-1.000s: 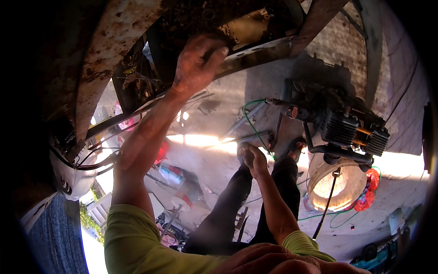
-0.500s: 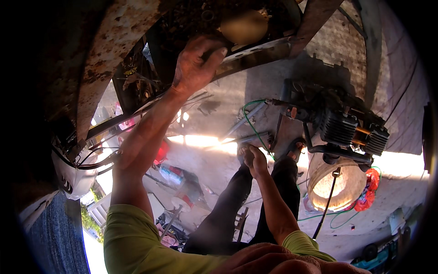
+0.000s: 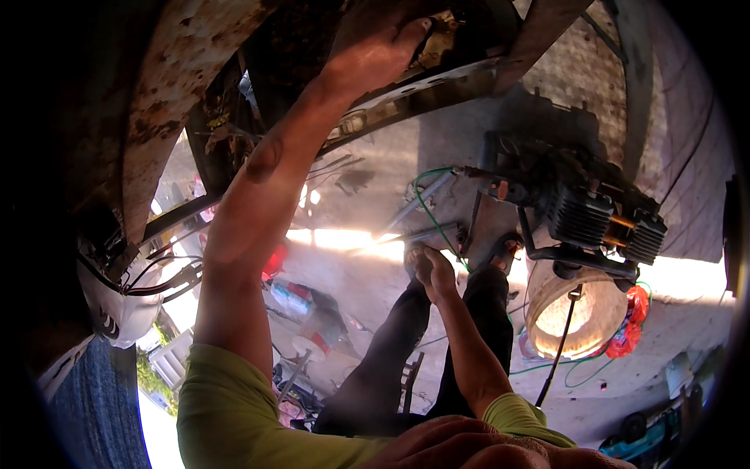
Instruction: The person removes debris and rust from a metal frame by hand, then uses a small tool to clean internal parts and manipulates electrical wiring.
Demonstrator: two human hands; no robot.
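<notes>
We see the left hand (image 3: 375, 55) at the metal frame (image 3: 449, 90), far centre, fingers mostly hidden; nearer, the right hand (image 3: 436, 273) curls, left of the finned machine (image 3: 582, 217). We cannot tell either grip.

The metal panel (image 3: 187, 70) is mottled rust brown and pale tan; the tray (image 3: 301, 59) looks dark brown to black, though deep shade makes that uncertain. The shirt (image 3: 242, 406) is yellow-green, the trousers (image 3: 383, 352) black. The finned machine (image 3: 578, 217) is black with a copper-orange tube (image 3: 621, 221). The hose (image 3: 428, 208) is green, the bucket (image 3: 541, 316) cream, the plastic bag (image 3: 631, 332) red, and the sheet (image 3: 98, 406) blue with darker streaks.
</notes>
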